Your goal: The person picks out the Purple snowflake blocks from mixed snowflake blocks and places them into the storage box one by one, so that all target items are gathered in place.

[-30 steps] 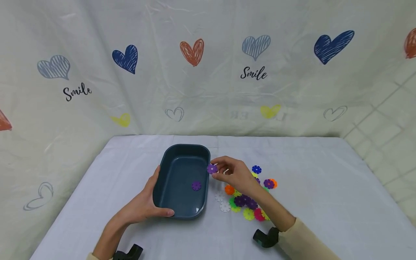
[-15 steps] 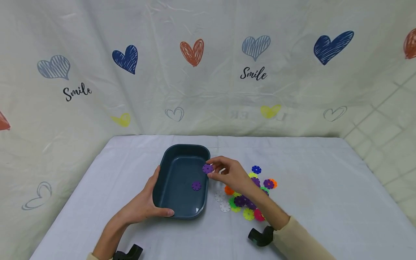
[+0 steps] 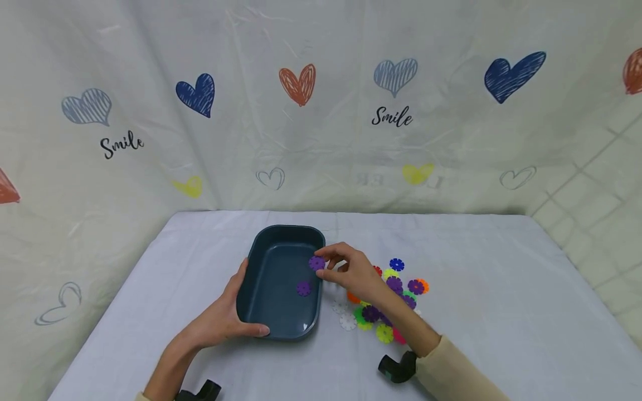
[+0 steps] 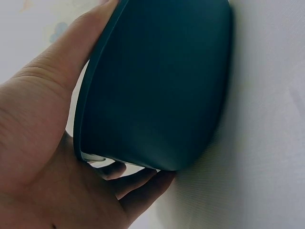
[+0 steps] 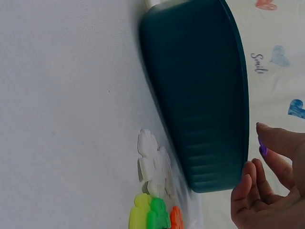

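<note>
A dark teal rectangular tray [image 3: 281, 317] stands on the white-covered table, seen from outside in both wrist views. My left hand [image 3: 220, 317] grips its near left corner, thumb over the near rim and fingers along the left side. Between thumb and fingertip, my right hand [image 3: 348, 270] pinches a purple snowflake disc [image 3: 316, 263] just inside the tray's right rim. In the right wrist view only a sliver of that disc [image 5: 262, 147] shows by the thumb. Another purple snowflake disc [image 3: 304, 288] lies on the tray floor.
Right of the tray lies a loose pile of snowflake discs in several colours, partly hidden by my right forearm; a yellow disc [image 3: 384, 333] and a white disc [image 3: 348, 321] are at its near side. A heart-printed curtain [image 3: 321, 139] hangs behind the table.
My right hand has moved left with the pinched purple disc, from beside the tray's right rim to just over its inside. The left hand and tray keep their place.
</note>
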{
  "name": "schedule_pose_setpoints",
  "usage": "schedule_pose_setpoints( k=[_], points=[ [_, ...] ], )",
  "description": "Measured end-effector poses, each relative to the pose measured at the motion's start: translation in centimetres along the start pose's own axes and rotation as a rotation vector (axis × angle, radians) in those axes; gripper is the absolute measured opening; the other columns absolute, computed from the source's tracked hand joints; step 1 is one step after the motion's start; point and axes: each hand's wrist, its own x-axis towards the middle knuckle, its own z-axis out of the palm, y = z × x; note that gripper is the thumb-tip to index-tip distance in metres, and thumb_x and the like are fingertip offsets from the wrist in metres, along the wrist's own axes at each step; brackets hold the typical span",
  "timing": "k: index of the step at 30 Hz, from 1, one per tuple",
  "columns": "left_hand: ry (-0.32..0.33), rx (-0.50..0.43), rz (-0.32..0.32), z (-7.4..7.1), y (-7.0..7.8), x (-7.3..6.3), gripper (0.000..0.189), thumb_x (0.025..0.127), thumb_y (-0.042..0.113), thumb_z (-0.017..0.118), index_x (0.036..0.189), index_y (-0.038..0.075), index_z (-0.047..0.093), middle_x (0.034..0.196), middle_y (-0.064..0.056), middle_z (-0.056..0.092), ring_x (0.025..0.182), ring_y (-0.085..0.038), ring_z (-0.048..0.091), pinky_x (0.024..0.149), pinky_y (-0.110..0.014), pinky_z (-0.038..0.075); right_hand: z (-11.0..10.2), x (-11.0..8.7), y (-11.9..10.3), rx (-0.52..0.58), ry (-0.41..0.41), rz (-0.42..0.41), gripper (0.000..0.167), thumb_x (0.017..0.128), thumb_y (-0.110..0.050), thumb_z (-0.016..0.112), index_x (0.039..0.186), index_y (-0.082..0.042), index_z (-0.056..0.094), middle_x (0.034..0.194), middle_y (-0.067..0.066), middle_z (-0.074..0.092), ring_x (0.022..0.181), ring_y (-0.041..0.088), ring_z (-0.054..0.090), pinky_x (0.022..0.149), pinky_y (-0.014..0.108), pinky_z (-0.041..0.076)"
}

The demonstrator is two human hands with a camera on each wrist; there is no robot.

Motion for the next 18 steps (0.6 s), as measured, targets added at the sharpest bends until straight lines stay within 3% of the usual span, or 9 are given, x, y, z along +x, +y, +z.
schedule_pose_setpoints(
  k=[18],
  points=[
    [0.003,0.008,0.013,-0.03,-0.01,-0.07,0.142,0.077,0.033,0.092,0.165,0.033,-0.019,0.176,-0.015,-0.007,0.160,-0.046,0.010,0.116,-0.074,0.028,0.97,0.62,0.15,-0.036,0.001,-0.015,0.036,0.093,-0.019,0.079,0.128,-0.012,0.072,0.116,0.013,0.062,0.090,0.017,0.059,0.077,0.028,0.054]
  ],
)
